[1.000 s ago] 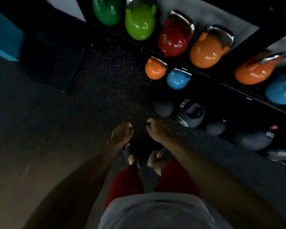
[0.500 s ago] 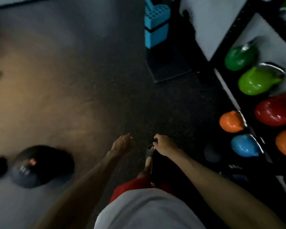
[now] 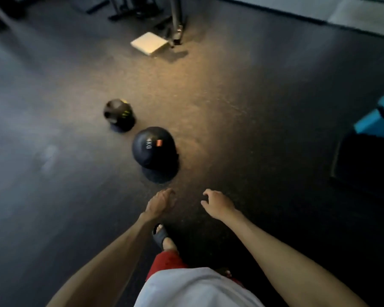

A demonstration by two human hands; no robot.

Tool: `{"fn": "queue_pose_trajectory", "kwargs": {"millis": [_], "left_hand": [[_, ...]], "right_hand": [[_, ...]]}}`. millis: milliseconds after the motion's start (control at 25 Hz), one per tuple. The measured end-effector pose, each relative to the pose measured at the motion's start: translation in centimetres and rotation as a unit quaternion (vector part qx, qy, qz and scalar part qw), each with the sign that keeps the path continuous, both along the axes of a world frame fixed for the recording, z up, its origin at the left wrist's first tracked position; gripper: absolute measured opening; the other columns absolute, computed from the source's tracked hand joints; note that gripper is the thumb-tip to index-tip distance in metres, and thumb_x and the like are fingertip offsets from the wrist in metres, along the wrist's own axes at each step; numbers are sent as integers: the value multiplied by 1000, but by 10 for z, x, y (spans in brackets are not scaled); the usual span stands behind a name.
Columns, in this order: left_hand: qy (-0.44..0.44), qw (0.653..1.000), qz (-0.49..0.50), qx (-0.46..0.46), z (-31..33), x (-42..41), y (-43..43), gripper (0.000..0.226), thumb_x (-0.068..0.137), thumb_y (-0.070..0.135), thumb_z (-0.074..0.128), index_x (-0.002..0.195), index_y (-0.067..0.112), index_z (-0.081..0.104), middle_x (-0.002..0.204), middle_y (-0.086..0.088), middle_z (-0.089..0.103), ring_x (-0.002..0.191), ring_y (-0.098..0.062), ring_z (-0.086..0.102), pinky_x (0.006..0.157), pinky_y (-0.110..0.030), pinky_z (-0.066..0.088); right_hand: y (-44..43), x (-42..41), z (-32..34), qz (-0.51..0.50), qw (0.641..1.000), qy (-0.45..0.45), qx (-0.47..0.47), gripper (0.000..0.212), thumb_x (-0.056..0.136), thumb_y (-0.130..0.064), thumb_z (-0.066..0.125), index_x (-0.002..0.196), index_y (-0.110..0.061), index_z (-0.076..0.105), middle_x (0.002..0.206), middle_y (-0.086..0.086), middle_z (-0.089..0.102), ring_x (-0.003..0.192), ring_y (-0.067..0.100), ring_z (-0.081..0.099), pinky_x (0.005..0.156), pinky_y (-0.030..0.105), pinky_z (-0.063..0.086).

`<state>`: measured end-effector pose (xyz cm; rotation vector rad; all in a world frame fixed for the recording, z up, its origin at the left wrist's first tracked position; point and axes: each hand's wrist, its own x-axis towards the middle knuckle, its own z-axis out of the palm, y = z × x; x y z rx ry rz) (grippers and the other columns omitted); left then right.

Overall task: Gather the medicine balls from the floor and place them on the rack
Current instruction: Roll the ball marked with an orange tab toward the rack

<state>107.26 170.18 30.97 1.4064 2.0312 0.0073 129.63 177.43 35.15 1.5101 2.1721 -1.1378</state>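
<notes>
Most of the view is a dark rubber floor (image 3: 53,207), matte and finely speckled, grey and faintly sheened at the left, with a warm patch of light down its middle. Left of centre a smaller medicine ball (image 3: 119,116) sits on that floor, round and black, with yellow-green marks on its side. Beyond it, near the top, a flat pale square board (image 3: 149,43) lies on the floor. A larger medicine ball (image 3: 153,149) rests just to the right of the smaller one and nearer the person. It is smooth, dark and domed, with white "KG" lettering and a small red tag, and it stands apart from its neighbour. Below it the left hand (image 3: 161,203) hangs over the floor, fingers loosely together and holding nothing, near the larger ball but not touching it. Under that hand a foot in a dark sandal (image 3: 159,234) shows above red shorts (image 3: 166,260) and a grey shirt (image 3: 197,289). A grey metal post (image 3: 176,16) stands beside the board. The right hand (image 3: 217,206) hovers empty, its fingers spread and slightly curled. At the right edge a bright blue block (image 3: 381,117) sits above a black mat (image 3: 364,165).
</notes>
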Motion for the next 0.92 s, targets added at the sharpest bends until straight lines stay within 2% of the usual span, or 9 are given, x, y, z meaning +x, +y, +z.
{"fn": "queue_pose_trajectory", "kwargs": {"millis": [200,400,720,920], "left_hand": [[-29,995,97,2,-4,-128,-39,37,98,34,57,130,17,58,132,-8,62,122,-27,58,101,-39,47],[-37,990,133,7,-6,-260,-47,37,99,31,56,133,15,56,133,-10,59,121,-27,58,102,-40,48],[-8,996,82,-30,-14,-423,5,37,101,33,52,134,16,53,133,-8,57,120,-26,59,99,-38,47],[8,999,2,-48,-28,-517,101,43,102,34,51,141,17,49,140,-7,54,126,-25,56,104,-37,46]], "right_hand": [[3,-151,-10,82,996,-28,16,43,102,-36,52,142,-22,47,139,4,54,122,24,57,95,39,51],[14,-295,-17,110,993,-42,23,43,101,-36,52,142,-21,48,140,5,55,125,24,56,98,41,50],[64,-449,-35,123,990,-56,33,39,100,-35,53,135,-18,54,133,7,59,125,28,56,102,42,47],[135,-530,-67,85,995,-42,11,38,99,-35,53,132,-16,56,132,9,60,125,30,55,102,42,46]]}}
